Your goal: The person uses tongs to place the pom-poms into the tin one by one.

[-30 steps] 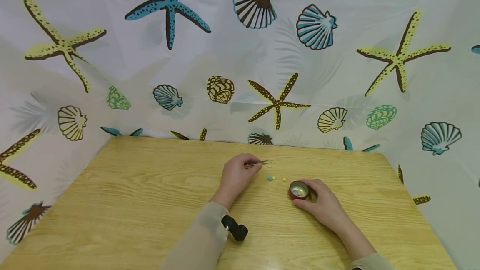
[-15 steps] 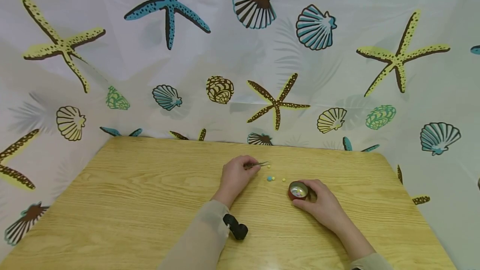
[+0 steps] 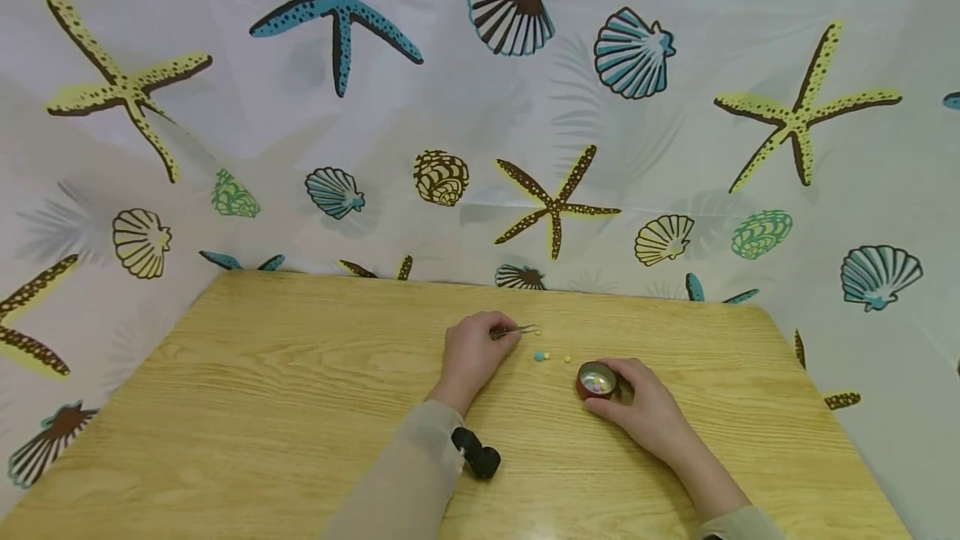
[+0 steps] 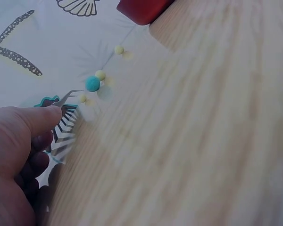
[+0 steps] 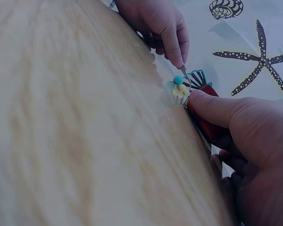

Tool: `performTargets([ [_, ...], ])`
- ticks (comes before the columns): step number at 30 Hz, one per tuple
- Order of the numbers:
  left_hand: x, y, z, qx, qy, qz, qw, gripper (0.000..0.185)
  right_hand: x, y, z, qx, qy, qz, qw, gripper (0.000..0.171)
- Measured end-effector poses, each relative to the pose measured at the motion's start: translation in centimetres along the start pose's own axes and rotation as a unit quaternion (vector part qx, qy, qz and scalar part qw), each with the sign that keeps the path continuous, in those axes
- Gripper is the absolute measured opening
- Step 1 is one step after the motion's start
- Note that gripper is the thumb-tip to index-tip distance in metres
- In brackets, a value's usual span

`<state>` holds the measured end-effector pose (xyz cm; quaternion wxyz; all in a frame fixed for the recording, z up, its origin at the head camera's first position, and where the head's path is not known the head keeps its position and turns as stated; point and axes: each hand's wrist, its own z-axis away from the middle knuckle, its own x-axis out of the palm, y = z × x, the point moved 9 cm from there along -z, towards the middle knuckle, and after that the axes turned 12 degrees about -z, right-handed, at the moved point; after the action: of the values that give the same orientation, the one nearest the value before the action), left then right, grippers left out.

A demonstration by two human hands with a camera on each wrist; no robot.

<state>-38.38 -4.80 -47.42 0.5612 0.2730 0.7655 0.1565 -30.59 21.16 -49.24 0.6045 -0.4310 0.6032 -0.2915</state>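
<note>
My left hand (image 3: 472,353) pinches thin metal tweezers (image 3: 517,329) low over the wooden table (image 3: 300,407); their tips (image 4: 75,92) sit right beside a small yellow bead (image 4: 82,99). A teal bead (image 3: 539,356) and two more yellow beads (image 3: 567,359) lie between my hands. My right hand (image 3: 637,407) grips a small red cup (image 3: 597,380) with pale beads inside, thumb pressed on its side (image 5: 212,106). In the right wrist view the teal bead (image 5: 178,80) lies just past that thumb.
A black wrist camera mount (image 3: 476,453) sticks out from my left sleeve. A sea-themed curtain (image 3: 480,107) with starfish and shells closes off the table's back and sides. Bare wood stretches to the left and front.
The tweezers have drawn slightly back toward the left hand and settled near the yellow bead. The right hand and cup have stayed put.
</note>
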Motion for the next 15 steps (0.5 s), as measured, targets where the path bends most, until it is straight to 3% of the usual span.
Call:
performTargets([
  [15,0.62,-0.07,-0.23,-0.002,0.0,-0.037,0.9993,0.006,0.01,0.12,-0.04,-0.001,-0.001,0.001,1.0,0.065],
])
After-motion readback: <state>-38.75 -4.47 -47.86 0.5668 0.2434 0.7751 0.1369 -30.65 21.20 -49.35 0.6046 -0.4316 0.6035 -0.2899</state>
